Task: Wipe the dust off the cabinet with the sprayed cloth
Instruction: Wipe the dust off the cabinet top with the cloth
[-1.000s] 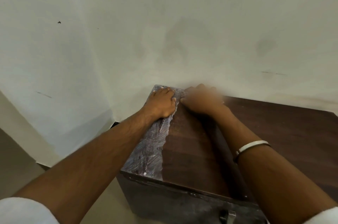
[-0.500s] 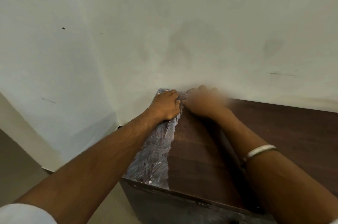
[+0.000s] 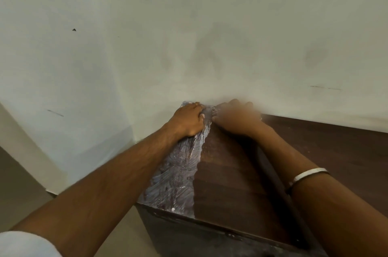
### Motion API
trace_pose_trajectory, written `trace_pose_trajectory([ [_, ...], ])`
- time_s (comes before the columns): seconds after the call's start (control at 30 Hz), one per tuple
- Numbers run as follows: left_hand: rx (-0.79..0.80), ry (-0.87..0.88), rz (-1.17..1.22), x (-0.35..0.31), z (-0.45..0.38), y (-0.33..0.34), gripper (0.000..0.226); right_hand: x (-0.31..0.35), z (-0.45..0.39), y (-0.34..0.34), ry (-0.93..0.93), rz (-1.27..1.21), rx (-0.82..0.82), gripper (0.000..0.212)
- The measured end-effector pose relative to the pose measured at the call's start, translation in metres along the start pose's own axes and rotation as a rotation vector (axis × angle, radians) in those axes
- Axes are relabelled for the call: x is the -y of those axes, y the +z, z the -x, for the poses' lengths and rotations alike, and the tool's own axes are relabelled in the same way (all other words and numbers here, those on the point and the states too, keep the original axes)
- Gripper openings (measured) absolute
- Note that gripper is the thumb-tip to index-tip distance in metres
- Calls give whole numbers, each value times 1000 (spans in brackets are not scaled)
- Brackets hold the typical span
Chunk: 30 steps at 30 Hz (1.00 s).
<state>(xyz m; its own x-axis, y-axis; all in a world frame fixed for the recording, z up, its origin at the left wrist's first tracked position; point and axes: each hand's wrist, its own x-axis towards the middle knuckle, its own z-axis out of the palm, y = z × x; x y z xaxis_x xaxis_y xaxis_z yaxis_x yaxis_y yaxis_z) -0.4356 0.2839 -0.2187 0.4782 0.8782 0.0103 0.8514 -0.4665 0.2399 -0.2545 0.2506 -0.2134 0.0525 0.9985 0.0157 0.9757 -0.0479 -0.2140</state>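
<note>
Dark wood cabinet [image 3: 241, 172]: we reach both arms to its far left corner, left hand [image 3: 189, 119] curled knuckles-down, right hand [image 3: 235, 118] blurred, its grasp unclear.

dark wooden cabinet [image 3: 231, 177] against the wall; a whitish smeared strip [image 3: 178, 175] covers its left edge.

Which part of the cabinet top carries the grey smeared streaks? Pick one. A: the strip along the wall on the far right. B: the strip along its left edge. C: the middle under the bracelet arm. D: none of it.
B: the grey streaks run down the left edge of the cabinet, from the left hand toward the front corner; the wood to their right looks plain dark brown.
</note>
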Motion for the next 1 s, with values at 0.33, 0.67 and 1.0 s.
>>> trace_pose_trajectory([
  [0.33,-16,15,31,13,17,-3,52,26,-6,1,11,-28,-1,60],
  [0.67,-28,4,69,20,31,-2,53,47,-13,2,32,-51,15,61],
  [1.0,-38,-28,179,17,46,4,52,42,-11,2,64,-57,25,63],
])
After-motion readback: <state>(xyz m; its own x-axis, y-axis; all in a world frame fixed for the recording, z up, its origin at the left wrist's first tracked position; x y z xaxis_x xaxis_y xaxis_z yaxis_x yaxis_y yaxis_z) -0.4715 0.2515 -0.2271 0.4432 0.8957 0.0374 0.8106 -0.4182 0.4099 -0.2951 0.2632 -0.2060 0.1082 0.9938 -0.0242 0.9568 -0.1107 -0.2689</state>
